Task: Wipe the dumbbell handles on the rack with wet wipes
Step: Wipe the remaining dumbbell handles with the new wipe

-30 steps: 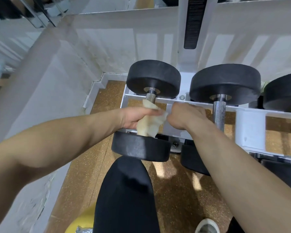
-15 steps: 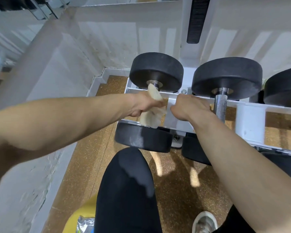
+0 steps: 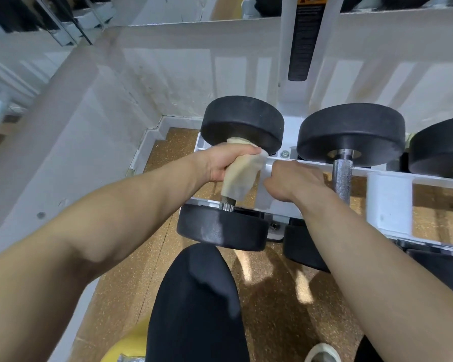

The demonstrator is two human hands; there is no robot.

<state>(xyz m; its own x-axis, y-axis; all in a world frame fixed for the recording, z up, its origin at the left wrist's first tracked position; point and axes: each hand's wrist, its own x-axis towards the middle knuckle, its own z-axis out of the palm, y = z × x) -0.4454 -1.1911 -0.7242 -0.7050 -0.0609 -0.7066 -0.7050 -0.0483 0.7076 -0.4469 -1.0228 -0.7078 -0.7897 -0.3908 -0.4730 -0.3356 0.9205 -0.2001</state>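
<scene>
left hand grips wet wipe wrapped round dumbbell handle; right hand rests fist-curled on white rack.

Wall close on left, second dumbbell crowding right, open floor below.
</scene>
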